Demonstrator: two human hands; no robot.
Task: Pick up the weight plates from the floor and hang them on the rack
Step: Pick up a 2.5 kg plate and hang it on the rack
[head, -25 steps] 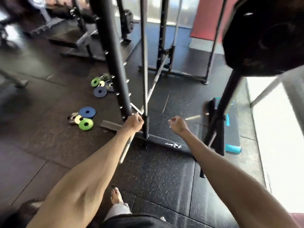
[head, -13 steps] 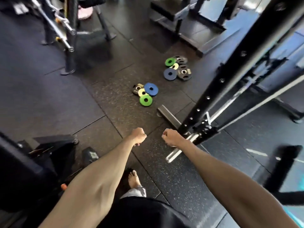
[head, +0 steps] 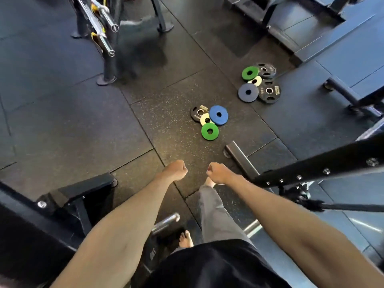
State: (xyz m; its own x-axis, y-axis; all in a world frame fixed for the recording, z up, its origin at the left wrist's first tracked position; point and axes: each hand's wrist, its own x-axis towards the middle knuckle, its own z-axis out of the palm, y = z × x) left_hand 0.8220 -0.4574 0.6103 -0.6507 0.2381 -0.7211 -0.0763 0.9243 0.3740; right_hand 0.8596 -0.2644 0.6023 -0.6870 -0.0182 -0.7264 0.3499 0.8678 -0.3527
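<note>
Rubber floor carried two clusters of weight plates: near cluster at frame centre, with a green plate, blue plate, cream plate and black plate; far cluster at upper right. My left hand and right hand hung as loose fists, holding nothing, well short of the plates. Rack upright crossed the right edge. Step looked like the approach, no plate lifted yet. Next move probably calls for stepping in, crouching, opening fingers around the green plate's rim.
</note>
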